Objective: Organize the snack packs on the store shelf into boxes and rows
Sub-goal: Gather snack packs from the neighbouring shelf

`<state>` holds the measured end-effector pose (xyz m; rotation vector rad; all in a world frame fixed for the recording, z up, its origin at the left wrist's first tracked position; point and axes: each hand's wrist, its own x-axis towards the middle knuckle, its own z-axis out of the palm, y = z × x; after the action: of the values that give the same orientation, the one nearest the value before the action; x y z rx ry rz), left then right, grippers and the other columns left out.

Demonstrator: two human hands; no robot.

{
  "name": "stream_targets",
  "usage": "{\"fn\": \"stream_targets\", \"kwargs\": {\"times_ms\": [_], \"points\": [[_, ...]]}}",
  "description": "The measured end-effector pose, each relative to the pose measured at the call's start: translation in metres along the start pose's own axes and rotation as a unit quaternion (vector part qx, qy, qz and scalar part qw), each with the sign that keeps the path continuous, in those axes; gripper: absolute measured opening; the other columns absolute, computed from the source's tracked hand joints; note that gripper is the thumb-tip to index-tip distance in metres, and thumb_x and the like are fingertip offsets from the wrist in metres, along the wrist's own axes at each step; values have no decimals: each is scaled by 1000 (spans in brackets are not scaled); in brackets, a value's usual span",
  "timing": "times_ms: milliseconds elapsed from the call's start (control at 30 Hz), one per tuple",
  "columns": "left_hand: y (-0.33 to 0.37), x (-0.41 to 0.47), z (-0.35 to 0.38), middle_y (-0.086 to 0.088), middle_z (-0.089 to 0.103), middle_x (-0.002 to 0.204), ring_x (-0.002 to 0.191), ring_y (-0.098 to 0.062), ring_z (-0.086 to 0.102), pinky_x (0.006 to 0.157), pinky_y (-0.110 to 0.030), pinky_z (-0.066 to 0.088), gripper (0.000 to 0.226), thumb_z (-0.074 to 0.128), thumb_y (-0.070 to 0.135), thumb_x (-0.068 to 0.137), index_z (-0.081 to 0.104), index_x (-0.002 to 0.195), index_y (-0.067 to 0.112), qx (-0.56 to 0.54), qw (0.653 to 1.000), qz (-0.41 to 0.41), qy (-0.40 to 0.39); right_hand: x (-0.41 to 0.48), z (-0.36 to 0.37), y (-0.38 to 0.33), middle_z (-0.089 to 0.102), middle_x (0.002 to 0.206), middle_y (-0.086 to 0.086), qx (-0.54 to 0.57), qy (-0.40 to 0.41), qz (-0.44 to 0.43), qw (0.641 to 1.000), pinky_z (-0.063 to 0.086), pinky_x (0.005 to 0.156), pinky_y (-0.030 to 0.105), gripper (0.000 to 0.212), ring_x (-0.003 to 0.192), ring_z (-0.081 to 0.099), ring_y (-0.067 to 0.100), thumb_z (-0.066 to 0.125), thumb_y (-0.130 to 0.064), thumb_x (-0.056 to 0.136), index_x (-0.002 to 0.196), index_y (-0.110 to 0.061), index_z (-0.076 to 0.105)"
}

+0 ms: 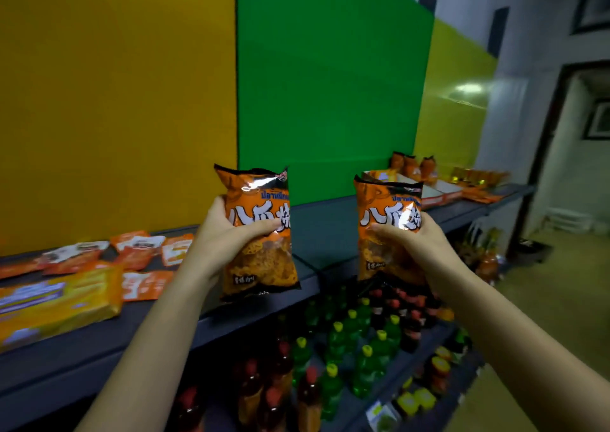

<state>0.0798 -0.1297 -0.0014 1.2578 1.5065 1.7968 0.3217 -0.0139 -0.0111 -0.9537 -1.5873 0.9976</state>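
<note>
My left hand (227,233) grips an orange snack bag (260,260) upright above the dark shelf (317,227). My right hand (412,236) grips a second, matching orange snack bag (383,207) a little to the right, also upright. Both bags carry large white characters. Behind the right bag stands an open display box (435,190) on the shelf, with three more orange bags (412,165) upright beyond it. Flat orange and white packs (138,246) lie scattered on the shelf's left part.
A large orange multipack (56,302) lies at the shelf's near left. Yellow-orange packs (475,177) sit at the far right end. The lower shelf holds several green and red bottles (350,339). Orange, green and yellow panels back the shelf. A doorway opens on the right.
</note>
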Motion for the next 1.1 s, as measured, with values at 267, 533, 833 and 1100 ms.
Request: {"fn": "stream_targets", "kwargs": {"times_ms": [267, 533, 833, 1100], "points": [[-22, 37, 141, 0, 65, 112, 98, -21, 65, 89, -45, 52, 65, 85, 21, 61, 49, 115, 21, -4, 998, -13, -56, 46, -114, 46, 74, 96, 1, -14, 52, 8, 999, 53, 89, 50, 31, 92, 69, 26, 81, -34, 63, 90, -26, 68], [-46, 93, 272, -1, 66, 113, 98, -20, 66, 88, -43, 53, 67, 85, 20, 62, 49, 119, 19, -24, 994, -15, -109, 105, -192, 91, 74, 93, 0, -12, 100, 16, 995, 51, 91, 51, 20, 93, 69, 27, 82, -29, 65, 78, -29, 66], [-64, 200, 419, 1, 64, 113, 100, -20, 64, 91, -43, 52, 65, 83, 18, 65, 46, 118, 22, -43, 989, 19, -139, 230, -282, 136, 68, 105, 0, -23, 134, 17, 991, 49, 95, 50, 30, 102, 64, 27, 79, -29, 70, 85, -32, 54], [-82, 279, 518, 0, 65, 114, 100, -21, 65, 92, -47, 51, 77, 87, 29, 56, 45, 121, 22, -21, 991, 25, -131, 332, -342, 184, 67, 112, -1, -22, 127, 32, 991, 51, 93, 49, 81, 102, 65, 25, 80, -55, 44, 115, -24, 54]]}}
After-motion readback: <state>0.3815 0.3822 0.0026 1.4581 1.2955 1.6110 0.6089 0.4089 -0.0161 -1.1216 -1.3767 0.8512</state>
